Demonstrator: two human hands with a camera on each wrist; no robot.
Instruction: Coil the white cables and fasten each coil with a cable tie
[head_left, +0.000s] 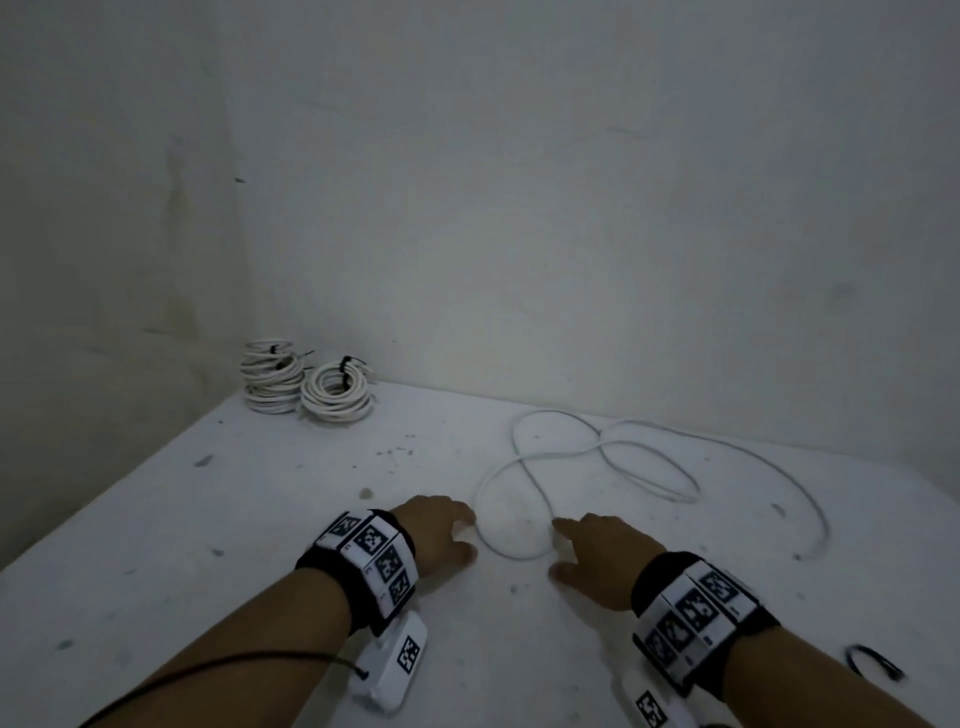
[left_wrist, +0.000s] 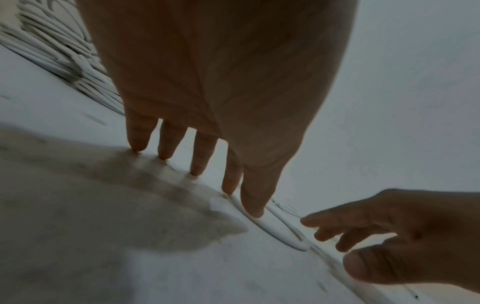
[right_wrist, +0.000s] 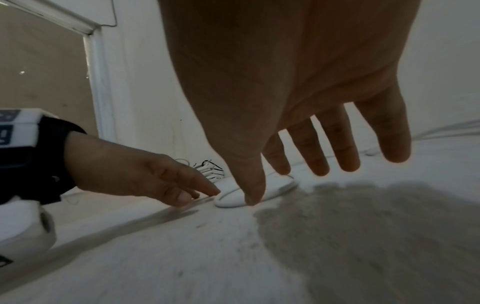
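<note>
A loose white cable (head_left: 613, 447) sprawls in several loops across the white table (head_left: 208, 519); its nearest loop (head_left: 514, 553) lies between my hands. My left hand (head_left: 460, 535) is at the loop's left side with fingers straight. In the left wrist view my left hand (left_wrist: 241, 197) touches the table with its fingertips, and the thumb rests on the cable (left_wrist: 283, 234). My right hand (head_left: 563, 545) reaches the loop's right side with fingers spread. In the right wrist view my right hand (right_wrist: 267, 183) has its thumb tip against the cable (right_wrist: 231, 199). Neither hand grips anything.
Two stacks of tied white coils (head_left: 270, 376) (head_left: 337, 389) with black cable ties stand in the back left corner against the wall. A loose black cable tie (head_left: 872, 662) lies near my right forearm. Walls close the table at the back and left.
</note>
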